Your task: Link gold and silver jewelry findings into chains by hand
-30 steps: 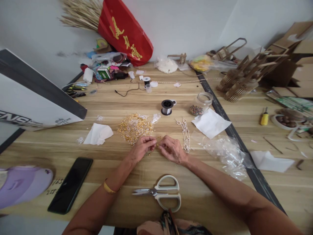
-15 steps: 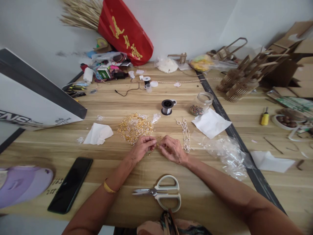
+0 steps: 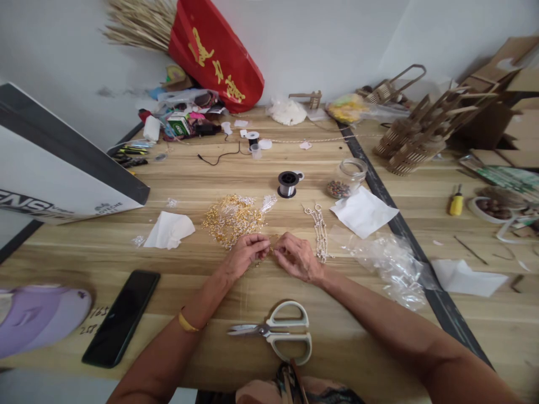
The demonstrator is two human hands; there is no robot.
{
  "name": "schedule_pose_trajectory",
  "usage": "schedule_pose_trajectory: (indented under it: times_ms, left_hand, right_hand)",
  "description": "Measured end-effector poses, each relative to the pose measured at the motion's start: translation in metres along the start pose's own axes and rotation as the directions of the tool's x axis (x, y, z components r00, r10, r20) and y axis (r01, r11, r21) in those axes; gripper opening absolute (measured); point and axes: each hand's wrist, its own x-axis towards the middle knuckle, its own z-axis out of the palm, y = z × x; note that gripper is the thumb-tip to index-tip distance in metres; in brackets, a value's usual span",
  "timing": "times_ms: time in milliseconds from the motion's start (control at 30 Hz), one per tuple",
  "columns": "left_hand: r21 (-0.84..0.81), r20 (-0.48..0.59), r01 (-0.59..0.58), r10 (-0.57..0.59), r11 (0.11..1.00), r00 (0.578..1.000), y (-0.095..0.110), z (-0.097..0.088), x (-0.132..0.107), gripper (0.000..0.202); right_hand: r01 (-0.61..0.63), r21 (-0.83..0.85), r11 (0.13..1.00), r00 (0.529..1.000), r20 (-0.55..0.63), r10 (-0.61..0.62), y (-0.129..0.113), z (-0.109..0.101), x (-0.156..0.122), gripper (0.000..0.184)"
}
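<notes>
My left hand [image 3: 245, 254] and my right hand [image 3: 296, 257] meet at the middle of the wooden table [image 3: 202, 185], fingers pinched together on a small gold piece [image 3: 271, 248] between them. Just behind my left hand lies a heap of gold and silver jewellery parts [image 3: 233, 217]. A row of silver chains [image 3: 320, 231] lies beside my right hand. White-handled scissors [image 3: 278, 332] rest near the front edge, between my forearms.
A black phone [image 3: 121, 317] and a purple cap [image 3: 37, 315] lie at the front left. A white-and-black box [image 3: 54, 163] stands left. Thread spool [image 3: 287, 184], bead jar [image 3: 346, 177], white papers [image 3: 362, 212], clear plastic bag [image 3: 389, 265], red bag [image 3: 214, 53], and wooden baskets [image 3: 415, 134] sit behind and right.
</notes>
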Motion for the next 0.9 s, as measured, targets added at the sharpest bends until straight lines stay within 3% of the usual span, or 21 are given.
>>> schedule_pose_trajectory:
  times_ms: [900]
  left_hand:
    - [0.002, -0.016, -0.003, 0.003, 1.000, 1.000, 0.0003, 0.0016, -0.0002, 0.023]
  right_hand:
    - [0.002, -0.004, 1.000, 1.000, -0.004, -0.002, 0.0004, 0.0010, -0.0001, 0.004]
